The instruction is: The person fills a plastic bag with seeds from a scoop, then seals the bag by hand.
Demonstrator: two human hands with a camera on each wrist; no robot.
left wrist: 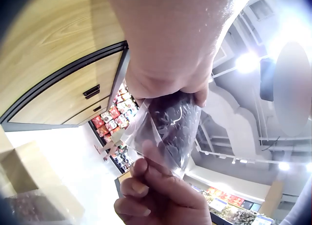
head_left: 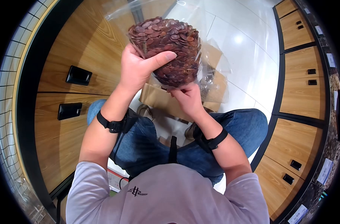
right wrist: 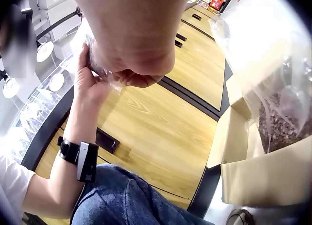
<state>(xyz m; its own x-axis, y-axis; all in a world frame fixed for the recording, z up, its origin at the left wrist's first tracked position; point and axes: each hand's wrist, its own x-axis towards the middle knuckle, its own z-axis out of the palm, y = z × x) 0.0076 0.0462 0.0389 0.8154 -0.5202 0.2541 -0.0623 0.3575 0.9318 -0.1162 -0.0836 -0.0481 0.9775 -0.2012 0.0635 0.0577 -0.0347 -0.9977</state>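
Observation:
A clear plastic bag of flat, reddish-brown seeds (head_left: 170, 44) is held up in front of the body in the head view. My left hand (head_left: 140, 67) grips its left side, with the thumb laid across the front of the seeds. Down at the bag's bottom edge, my right hand (head_left: 189, 100) pinches the plastic. The left wrist view shows the bag (left wrist: 175, 125) from below, with loose film bunched at the fingers of the right hand (left wrist: 165, 193). In the right wrist view, the right hand's own wrist hides most of the bag.
An open cardboard box (head_left: 160, 100) stands on the floor beyond the knees. It contains another clear bag of dark contents (right wrist: 282, 120). Wooden cabinets with black handles (head_left: 79, 75) line the left side, and more cabinets (head_left: 302, 86) run along the right.

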